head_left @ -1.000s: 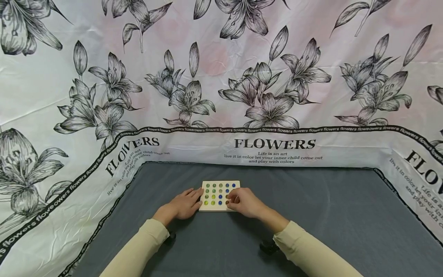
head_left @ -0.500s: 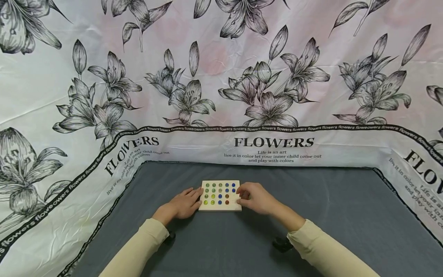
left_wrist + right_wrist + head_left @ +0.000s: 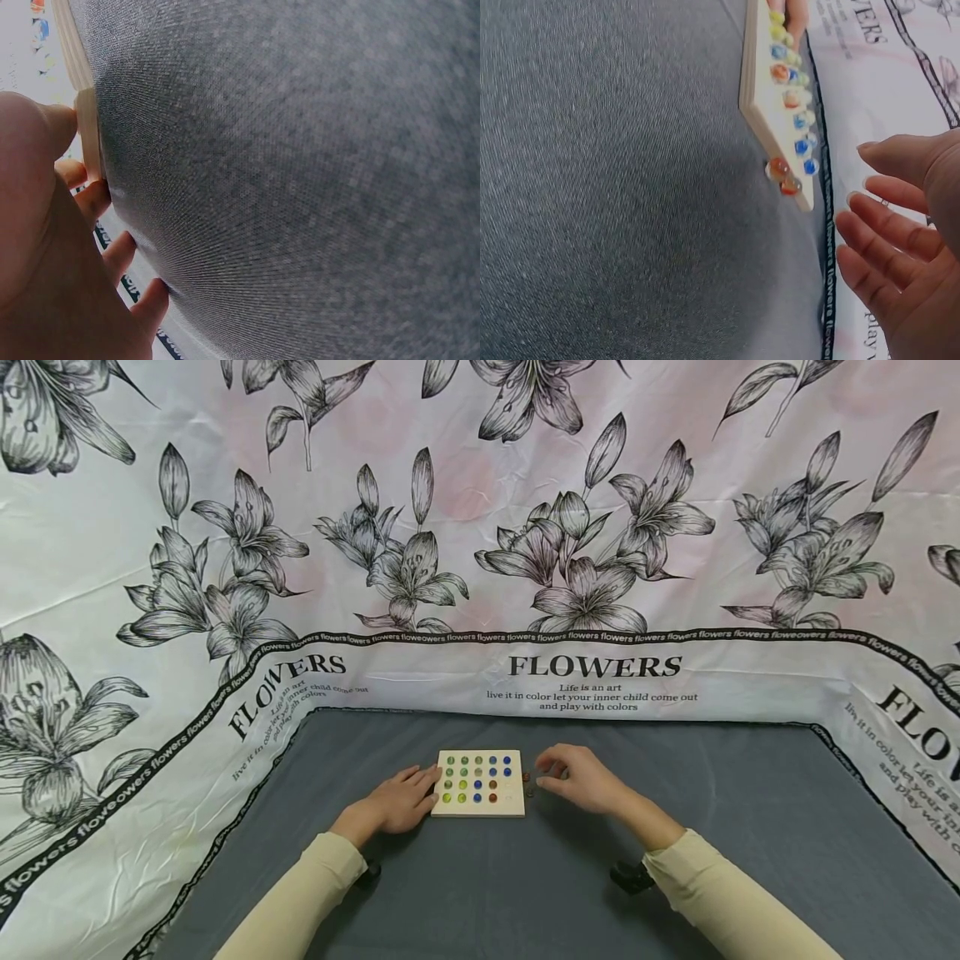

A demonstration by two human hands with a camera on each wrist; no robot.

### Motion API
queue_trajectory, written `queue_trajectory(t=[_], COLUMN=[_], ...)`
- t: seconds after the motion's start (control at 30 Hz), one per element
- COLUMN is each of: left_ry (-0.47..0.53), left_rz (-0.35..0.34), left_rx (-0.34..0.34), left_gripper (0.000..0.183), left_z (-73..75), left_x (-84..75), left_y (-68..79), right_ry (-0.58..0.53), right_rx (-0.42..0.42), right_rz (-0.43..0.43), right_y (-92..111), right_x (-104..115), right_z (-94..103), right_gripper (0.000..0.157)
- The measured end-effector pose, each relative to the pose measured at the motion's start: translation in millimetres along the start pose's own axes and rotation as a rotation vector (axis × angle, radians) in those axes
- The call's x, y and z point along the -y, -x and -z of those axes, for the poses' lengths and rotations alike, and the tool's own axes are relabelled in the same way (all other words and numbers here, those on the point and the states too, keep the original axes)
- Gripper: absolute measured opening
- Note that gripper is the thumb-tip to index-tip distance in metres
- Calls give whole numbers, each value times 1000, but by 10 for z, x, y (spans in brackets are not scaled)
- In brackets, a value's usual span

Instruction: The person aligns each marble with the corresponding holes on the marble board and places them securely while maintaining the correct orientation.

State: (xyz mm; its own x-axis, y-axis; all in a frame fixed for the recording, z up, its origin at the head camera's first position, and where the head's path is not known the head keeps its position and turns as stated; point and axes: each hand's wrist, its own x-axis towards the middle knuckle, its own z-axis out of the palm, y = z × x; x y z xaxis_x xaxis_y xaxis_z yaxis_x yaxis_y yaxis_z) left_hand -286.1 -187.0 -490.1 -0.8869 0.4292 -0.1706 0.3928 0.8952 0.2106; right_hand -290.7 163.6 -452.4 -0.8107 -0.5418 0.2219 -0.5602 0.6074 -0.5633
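Observation:
A pale wooden board point(image 3: 516, 808) lies on the dark cloth, bearing rows of glass marbles in green, yellow, blue and reddish brown. At its near right, a faint bare hollow shows. My left hand point(image 3: 401, 800) rests beside the board, thumb and fingertips touching its left edge; the left wrist view shows the thumb point(image 3: 64, 129) against the wooden side. Just past the board's right edge lie two loose reddish marbles point(image 3: 778, 169). My right hand point(image 3: 581, 779) hovers right of them, fingers loosely bent, with nothing seen in its grasp.
Dark grey cloth point(image 3: 480, 893) covers the table. Behind it rises a white, flower-printed cloth point(image 3: 600, 652) with black lettering. Dark wrist devices sit under both cuffs, such as the one at the right wrist point(image 3: 632, 877).
My right hand has moved from over the board's right columns to the right, off the board. Reddish marbles on the board and two loose ones beside it are now uncovered. The left hand stays put.

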Motion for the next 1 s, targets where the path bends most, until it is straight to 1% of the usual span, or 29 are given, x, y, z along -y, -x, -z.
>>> queue_trajectory(t=[0.37, 0.57, 0.7, 0.83, 1.0], left_ry=[10, 14, 18, 27, 20], left_rz=[14, 17, 19, 20, 26], left_rx=[10, 15, 14, 16, 30], left_gripper=[59, 59, 58, 57, 57], left_z=[29, 76, 76, 99, 139], left_x=[-43, -96, -108, -133, -151], left_y=[0, 32, 29, 40, 39], right_ry=[-28, -29, -32, -47, -60], right_rx=[-4, -5, -1, 7, 7], right_rz=[-10, -57, -82, -86, -94], right_y=[-118, -201, -269, -306, -343], right_x=[-227, -329, -400, -436, -423], right_z=[-47, -104, -162, -201, -229], right_gripper=[27, 26, 25, 24, 23])
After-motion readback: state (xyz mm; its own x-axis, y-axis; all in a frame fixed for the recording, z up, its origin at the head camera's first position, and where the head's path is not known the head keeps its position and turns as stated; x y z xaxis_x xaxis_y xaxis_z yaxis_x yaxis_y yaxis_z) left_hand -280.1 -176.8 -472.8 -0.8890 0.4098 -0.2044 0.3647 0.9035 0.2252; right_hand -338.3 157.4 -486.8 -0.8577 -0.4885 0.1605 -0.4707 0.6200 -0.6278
